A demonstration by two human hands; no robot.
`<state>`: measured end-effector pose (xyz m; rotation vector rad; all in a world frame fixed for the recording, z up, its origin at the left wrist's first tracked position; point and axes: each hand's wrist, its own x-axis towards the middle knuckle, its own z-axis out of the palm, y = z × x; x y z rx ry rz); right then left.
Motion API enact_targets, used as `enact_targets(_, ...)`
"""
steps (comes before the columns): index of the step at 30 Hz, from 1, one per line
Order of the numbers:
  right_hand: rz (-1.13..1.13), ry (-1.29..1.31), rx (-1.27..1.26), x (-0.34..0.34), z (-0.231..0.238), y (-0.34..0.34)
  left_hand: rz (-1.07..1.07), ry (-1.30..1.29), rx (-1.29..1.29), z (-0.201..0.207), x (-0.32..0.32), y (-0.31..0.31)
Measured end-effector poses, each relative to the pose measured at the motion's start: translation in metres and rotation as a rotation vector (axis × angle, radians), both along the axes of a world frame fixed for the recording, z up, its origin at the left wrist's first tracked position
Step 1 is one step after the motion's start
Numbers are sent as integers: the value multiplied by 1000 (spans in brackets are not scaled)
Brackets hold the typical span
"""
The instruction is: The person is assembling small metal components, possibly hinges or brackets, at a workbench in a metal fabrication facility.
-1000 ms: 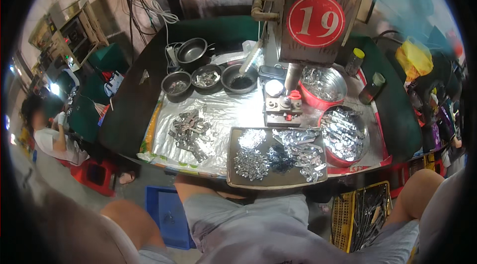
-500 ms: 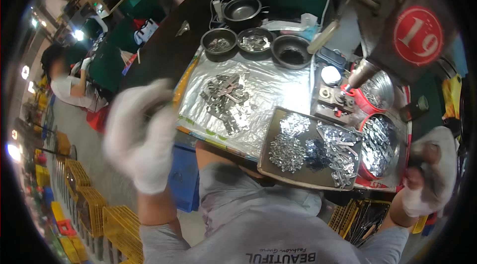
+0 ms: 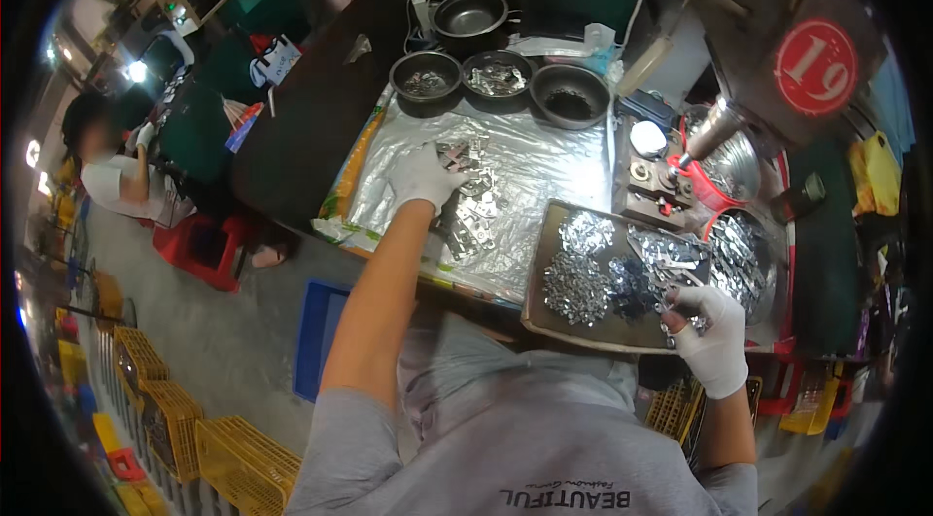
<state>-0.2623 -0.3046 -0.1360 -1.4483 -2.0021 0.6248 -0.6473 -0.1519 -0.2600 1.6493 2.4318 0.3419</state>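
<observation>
My left hand [image 3: 424, 178], in a white glove, rests on a loose pile of flat metal pieces [image 3: 476, 215] on the foil-covered tabletop. Its fingers lie spread at the pile's left side, with the thumb toward the right. At the right front, my gloved right hand [image 3: 712, 336] is over the corner of a shallow tray [image 3: 544, 316], its bare fingertips curled together beside the metal strips. Something small and shiny shows at these fingertips, too small to name. The tray holds small silvery parts [image 3: 577, 289], dark parts [image 3: 634, 285] and metal strips [image 3: 671, 256] in separate heaps.
Dark round bowls [image 3: 428, 108] stand along the back, some with metal parts. Right of the foil is a press machine [image 3: 714, 132] over a metal die [image 3: 653, 190]. Red-rimmed containers [image 3: 743, 258] of metal parts stand nearby. A person [image 3: 112, 176] sits far left.
My left hand has moved right from off the table's left side onto the metal pile. My right hand has come left from beyond the containers to the tray's corner.
</observation>
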Motion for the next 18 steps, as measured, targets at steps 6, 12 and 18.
enact_targets(6, -48, -13, -52, 13, 10, -11, -22, -92, -43, -4, -7, 13)
enact_targets(12, -48, 157, -216, 25, 3, 4, 13, -811, 72, -8, -20, -3)
enact_targets(18, 108, 243, -196, -3, -23, 43, 32, -1218, 167, 79, 61, -78)
